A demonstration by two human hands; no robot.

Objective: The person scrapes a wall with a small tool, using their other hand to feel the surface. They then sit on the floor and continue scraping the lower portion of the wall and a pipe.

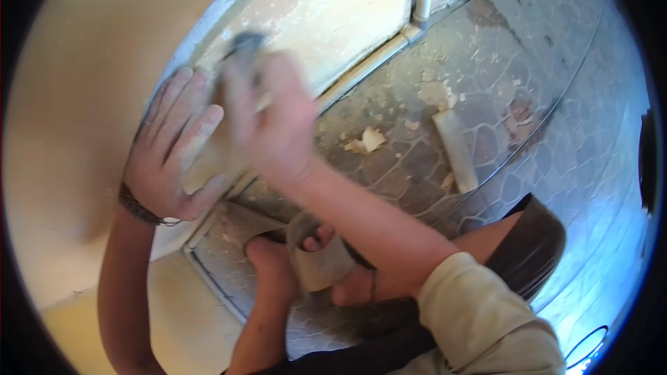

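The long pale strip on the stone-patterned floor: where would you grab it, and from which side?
Probably around the middle of the long pale strip, from above, hand closing across its two long edges. It lies flat and is much longer than wide. I'd avoid the end nearer the person, where the thin cable runs close by.

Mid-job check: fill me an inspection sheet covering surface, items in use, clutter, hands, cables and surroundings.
Surface: wall has patchy, worn paint.
Items in use: dark tool, motion-blurred; its type and wall contact cannot be told.
Clutter: pale flakes and a long pale piece on the patterned floor.
Hands: left hand spread against the wall; right hand grips the tool, blurred.
Cables: thin dark cable crosses the floor; plug or ends unclear.
Surroundings: pipe along the wall's foot; sandalled feet close by.
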